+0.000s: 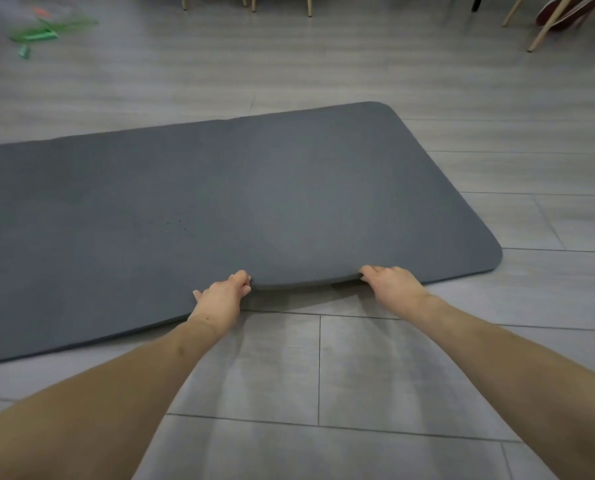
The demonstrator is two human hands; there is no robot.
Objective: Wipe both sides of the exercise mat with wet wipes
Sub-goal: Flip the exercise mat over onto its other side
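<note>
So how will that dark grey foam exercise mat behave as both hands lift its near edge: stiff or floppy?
The dark grey foam exercise mat probably flexes softly: its edge arches up only between the left hand and right hand, while the rest lies flat. It looks thick and light, so it should likely drape rather than hold shape when flipped.

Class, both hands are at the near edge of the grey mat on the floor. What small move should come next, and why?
Probably raise that edge higher to start turning the mat over. The left hand and right hand both grip it, and it already arches off the floor between them.
</note>
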